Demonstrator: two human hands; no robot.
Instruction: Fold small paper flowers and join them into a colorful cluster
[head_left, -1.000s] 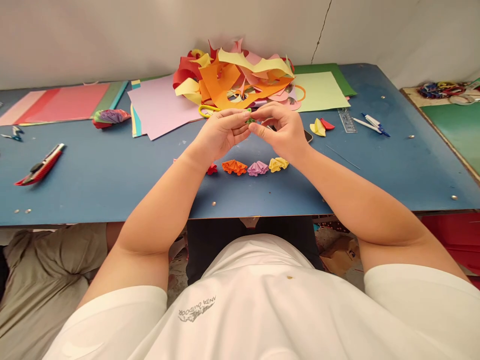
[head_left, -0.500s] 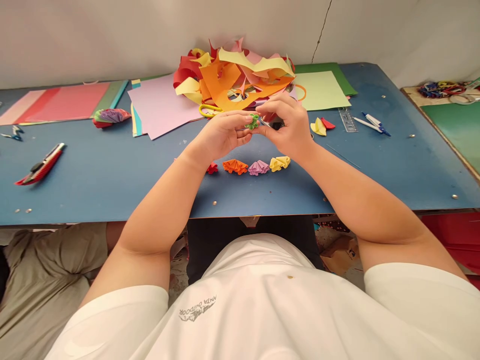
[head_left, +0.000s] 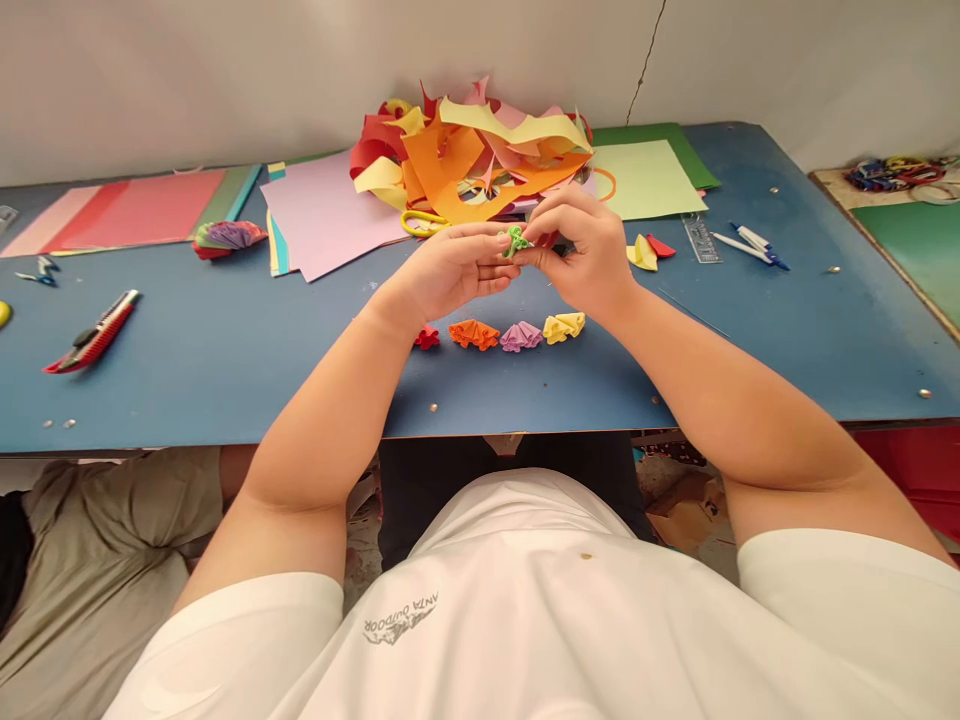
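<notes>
Above the blue table, my left hand (head_left: 457, 268) pinches a small green curled-paper piece (head_left: 515, 241) between thumb and fingers. My right hand (head_left: 581, 245) is closed at the piece's right side, its thumb and fingertips touching it. A slim metallic thing partly shows at the right fingertips, too hidden to name. Below the hands, a row of pleated paper pieces lies on the table: a red one (head_left: 427, 337) partly behind my left forearm, an orange one (head_left: 474, 335), a purple one (head_left: 520, 336) and a yellow one (head_left: 564, 327).
A heap of paper scraps (head_left: 457, 150) lies at the back with yellow-handled scissors (head_left: 424, 222). Purple sheets (head_left: 330, 220) and pale green paper (head_left: 645, 180) flank it. A red utility knife (head_left: 94, 333) is left; a clear ruler (head_left: 701, 240) and compass (head_left: 752, 246) are right. Someone's leg (head_left: 127, 530) shows lower left.
My right fingers have come closer around the green paper piece, and the metallic thing is more hidden. The green piece has turned slightly. The whole view has shifted a little.
</notes>
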